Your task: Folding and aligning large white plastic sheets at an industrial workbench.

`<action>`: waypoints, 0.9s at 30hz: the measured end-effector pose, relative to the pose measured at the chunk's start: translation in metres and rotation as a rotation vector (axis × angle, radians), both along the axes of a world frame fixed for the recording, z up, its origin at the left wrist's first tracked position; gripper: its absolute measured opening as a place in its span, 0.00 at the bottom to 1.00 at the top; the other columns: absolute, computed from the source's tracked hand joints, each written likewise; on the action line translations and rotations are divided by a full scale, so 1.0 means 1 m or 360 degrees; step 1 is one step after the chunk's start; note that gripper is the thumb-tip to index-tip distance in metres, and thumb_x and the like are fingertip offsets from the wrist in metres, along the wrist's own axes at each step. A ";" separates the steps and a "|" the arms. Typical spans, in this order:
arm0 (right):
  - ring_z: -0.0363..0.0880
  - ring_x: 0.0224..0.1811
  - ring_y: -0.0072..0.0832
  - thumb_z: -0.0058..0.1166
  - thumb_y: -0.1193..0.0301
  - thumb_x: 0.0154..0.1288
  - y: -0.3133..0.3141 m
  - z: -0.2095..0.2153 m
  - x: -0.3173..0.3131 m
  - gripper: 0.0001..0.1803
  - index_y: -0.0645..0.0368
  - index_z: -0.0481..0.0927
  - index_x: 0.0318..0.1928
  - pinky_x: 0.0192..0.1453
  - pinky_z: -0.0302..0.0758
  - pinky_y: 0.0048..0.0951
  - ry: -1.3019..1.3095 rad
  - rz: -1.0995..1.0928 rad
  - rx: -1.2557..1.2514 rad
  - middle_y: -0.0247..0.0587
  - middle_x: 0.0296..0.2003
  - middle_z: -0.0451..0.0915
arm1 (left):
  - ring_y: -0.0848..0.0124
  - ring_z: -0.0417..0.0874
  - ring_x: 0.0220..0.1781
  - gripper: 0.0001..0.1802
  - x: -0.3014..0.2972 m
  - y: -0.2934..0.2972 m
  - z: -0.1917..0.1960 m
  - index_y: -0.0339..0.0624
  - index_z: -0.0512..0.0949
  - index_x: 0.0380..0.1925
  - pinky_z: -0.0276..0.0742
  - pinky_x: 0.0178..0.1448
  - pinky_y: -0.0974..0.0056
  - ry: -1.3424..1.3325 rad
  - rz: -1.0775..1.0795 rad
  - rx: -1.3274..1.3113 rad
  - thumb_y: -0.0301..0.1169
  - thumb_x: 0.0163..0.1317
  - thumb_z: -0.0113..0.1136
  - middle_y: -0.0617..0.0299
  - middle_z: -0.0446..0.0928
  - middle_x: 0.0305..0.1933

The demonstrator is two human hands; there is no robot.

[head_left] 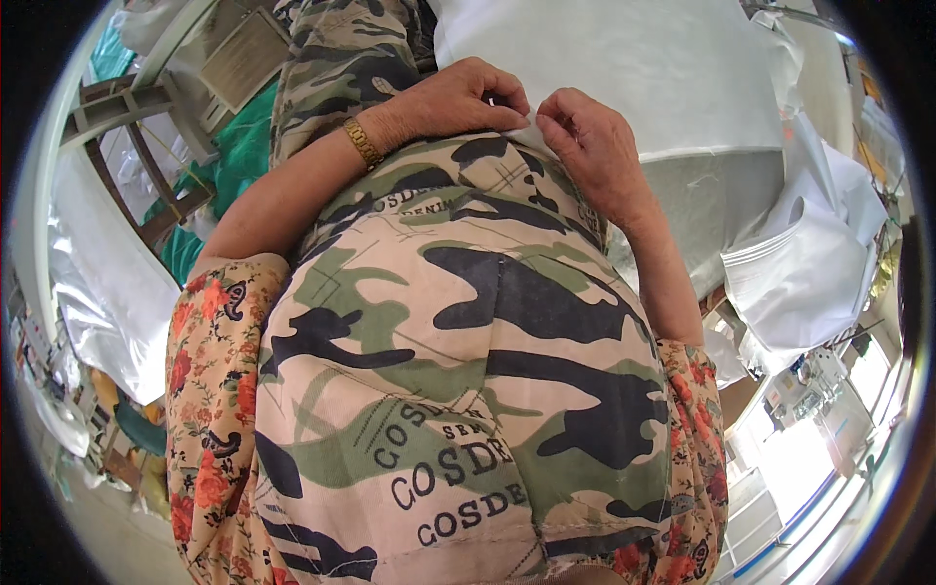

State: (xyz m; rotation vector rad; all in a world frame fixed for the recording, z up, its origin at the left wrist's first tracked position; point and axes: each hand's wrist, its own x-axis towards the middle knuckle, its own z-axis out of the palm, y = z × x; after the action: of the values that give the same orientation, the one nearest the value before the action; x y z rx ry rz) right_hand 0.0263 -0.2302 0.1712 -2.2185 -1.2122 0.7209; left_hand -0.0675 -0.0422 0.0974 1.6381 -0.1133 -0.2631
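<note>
My left hand [466,100], with a gold watch [362,142] on the wrist, is closed in a pinch, thumb against the fingers. Close beside it, my right hand [589,144] has its fingers curled in to the thumb. Between the fingertips shows a narrow edge of white, which looks like part of the smooth white sheet [624,68] spread out beyond my hands. The exact hold is partly hidden by the fingers. Both hands are just past the camouflage-print apron [546,302] over my front.
Folded white sheeting [799,268] hangs in layers at the right. On the left, a brown and grey frame [136,146] stands beside green cloth [244,136] and more white sheeting [102,263]. A camouflage-covered leg [341,73] stretches away at the upper left.
</note>
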 end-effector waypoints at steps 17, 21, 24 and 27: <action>0.79 0.29 0.47 0.54 0.66 0.59 0.001 0.001 -0.022 0.09 0.60 0.75 0.29 0.33 0.73 0.43 -0.0235 -0.0242 0.0068 0.47 0.26 0.78 | 0.69 0.75 0.26 0.05 0.001 -0.017 0.012 0.34 0.76 0.26 0.71 0.33 0.65 -0.0556 0.0174 0.0089 0.24 0.53 0.61 0.58 0.72 0.26; 0.79 0.26 0.43 0.56 0.67 0.57 -0.003 -0.008 -0.027 0.10 0.60 0.76 0.27 0.31 0.72 0.39 -0.0018 -0.0519 0.0054 0.46 0.22 0.78 | 0.64 0.75 0.27 0.05 0.002 -0.022 0.012 0.34 0.76 0.25 0.71 0.33 0.64 -0.0605 0.0171 0.0137 0.24 0.53 0.61 0.57 0.72 0.26; 0.78 0.23 0.39 0.55 0.67 0.56 -0.007 -0.011 -0.027 0.10 0.61 0.76 0.27 0.31 0.72 0.37 0.0120 -0.0662 0.0039 0.47 0.20 0.77 | 0.68 0.74 0.28 0.05 0.002 -0.023 0.015 0.34 0.77 0.29 0.70 0.33 0.65 -0.0639 0.0123 0.0259 0.24 0.56 0.62 0.58 0.71 0.27; 0.74 0.21 0.36 0.54 0.67 0.57 -0.020 -0.032 -0.017 0.11 0.63 0.76 0.27 0.30 0.72 0.35 0.0022 -0.0770 0.0118 0.48 0.19 0.76 | 0.69 0.74 0.28 0.05 0.001 -0.025 0.017 0.33 0.76 0.28 0.69 0.33 0.66 -0.0623 0.0093 0.0267 0.25 0.56 0.62 0.58 0.71 0.26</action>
State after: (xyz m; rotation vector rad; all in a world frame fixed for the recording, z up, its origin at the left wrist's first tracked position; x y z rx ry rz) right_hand 0.0090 -0.2504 0.1388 -2.3078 -0.6371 0.4832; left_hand -0.0669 -0.0670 0.1144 1.8413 -0.3471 0.0991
